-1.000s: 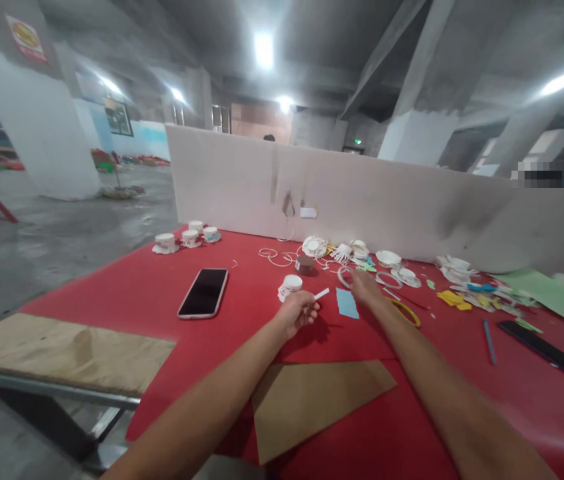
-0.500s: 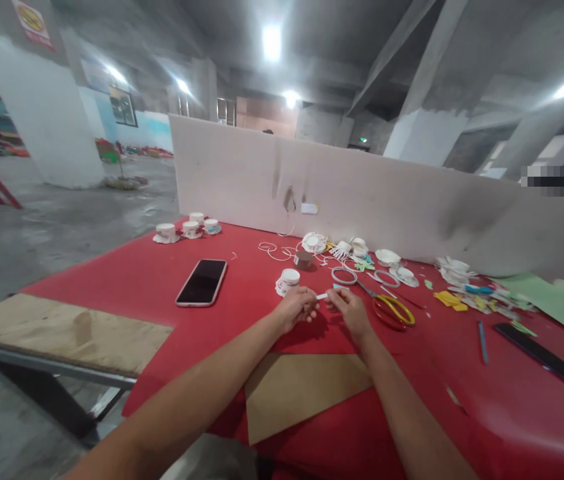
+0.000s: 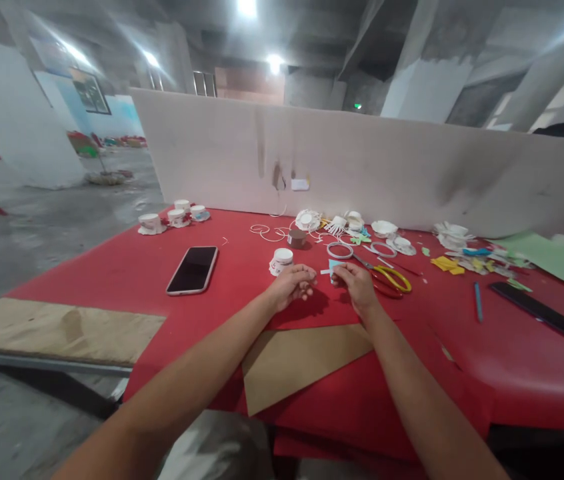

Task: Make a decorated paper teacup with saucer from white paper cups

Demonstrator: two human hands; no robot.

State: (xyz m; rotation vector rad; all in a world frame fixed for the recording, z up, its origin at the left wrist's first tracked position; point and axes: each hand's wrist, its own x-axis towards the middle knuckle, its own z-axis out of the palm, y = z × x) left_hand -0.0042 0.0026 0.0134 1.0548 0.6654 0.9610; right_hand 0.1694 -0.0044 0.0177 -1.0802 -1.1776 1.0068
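My right hand (image 3: pixel 357 285) pinches a small light-blue paper piece (image 3: pixel 334 268) between thumb and fingers. A short white strip (image 3: pixel 325 272) sticks out from its left side. A little to the left, my left hand (image 3: pixel 293 287) is loosely curled with its fingers apart, and nothing shows in it. Just behind the left hand stands a small white paper cup (image 3: pixel 282 261) with a ruffled base and printed marks. Scissors with yellow handles (image 3: pixel 396 279) lie open to the right of my right hand.
Tape rolls (image 3: pixel 340 251), a brown roll (image 3: pixel 297 238), white string and paper scraps lie at the back. Several small cups (image 3: pixel 150 223) stand at the back left. A phone (image 3: pixel 193 270) lies left, brown paper (image 3: pixel 302 367) in front, and a dark phone-like slab (image 3: pixel 539 310) right.
My hands have moved apart; the left one has let go of the white strip. The blue paper in my right hand now shows more fully. The whole view has tilted down slightly.
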